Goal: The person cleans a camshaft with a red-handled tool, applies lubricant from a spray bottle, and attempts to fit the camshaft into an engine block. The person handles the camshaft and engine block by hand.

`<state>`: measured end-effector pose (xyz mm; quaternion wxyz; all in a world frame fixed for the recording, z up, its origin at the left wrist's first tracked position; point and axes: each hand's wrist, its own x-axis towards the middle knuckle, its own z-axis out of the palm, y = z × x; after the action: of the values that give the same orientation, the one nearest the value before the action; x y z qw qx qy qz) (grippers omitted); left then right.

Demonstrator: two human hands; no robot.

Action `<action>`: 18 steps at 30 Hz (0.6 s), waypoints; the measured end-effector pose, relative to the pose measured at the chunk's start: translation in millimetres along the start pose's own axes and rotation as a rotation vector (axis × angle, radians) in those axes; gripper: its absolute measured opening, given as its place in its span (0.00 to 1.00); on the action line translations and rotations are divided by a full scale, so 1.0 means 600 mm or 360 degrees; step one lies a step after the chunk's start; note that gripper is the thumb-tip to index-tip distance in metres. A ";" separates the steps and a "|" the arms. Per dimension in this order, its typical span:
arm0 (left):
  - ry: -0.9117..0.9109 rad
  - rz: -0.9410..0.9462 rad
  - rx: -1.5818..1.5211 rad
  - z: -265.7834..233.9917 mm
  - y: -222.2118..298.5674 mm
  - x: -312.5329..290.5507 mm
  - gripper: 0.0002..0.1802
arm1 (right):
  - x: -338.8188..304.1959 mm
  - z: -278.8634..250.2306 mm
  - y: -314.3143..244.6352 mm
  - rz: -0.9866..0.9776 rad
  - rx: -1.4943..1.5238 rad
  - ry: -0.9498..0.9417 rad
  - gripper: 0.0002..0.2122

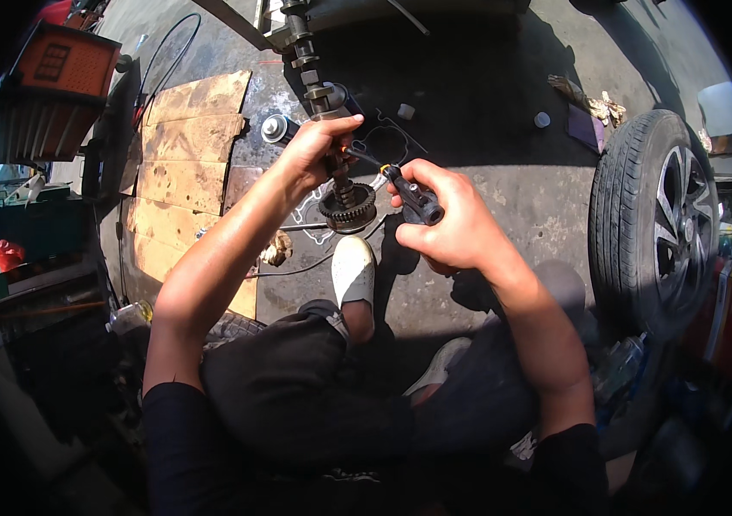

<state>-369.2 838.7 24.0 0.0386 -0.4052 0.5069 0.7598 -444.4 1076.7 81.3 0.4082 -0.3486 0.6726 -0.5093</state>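
Note:
A long metal camshaft [305,60] with lobes along it runs from the top of the view down toward my feet. At its near end sits a toothed gear [348,206]. My left hand [310,153] is closed around the shaft a little above the gear, with its thumb out to the right. To the right, my right hand [454,211] grips a black hand tool [418,203] with a yellow ring and a slim dark shaft. The tool's tip points left, close to the camshaft beside my left fingers; whether it touches the metal I cannot tell.
Stained cardboard [181,163] lies on the left. A spray can [276,129] stands behind my left hand, and thin gaskets [387,142] lie beyond the tool. On the right stands a wheel with its tyre [632,215]. My white shoe [354,271] is below the gear; orange crates [65,73] stack far left.

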 end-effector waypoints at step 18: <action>0.0054 0.0170 -0.0717 0.022 -0.027 0.027 0.03 | -0.012 -0.005 0.005 -0.0082 -0.0512 0.0237 0.20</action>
<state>-380.3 851.6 3.4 -0.1015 -0.3889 0.3459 0.8478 -444.4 1085.3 80.2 0.2833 -0.3878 0.7646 -0.4299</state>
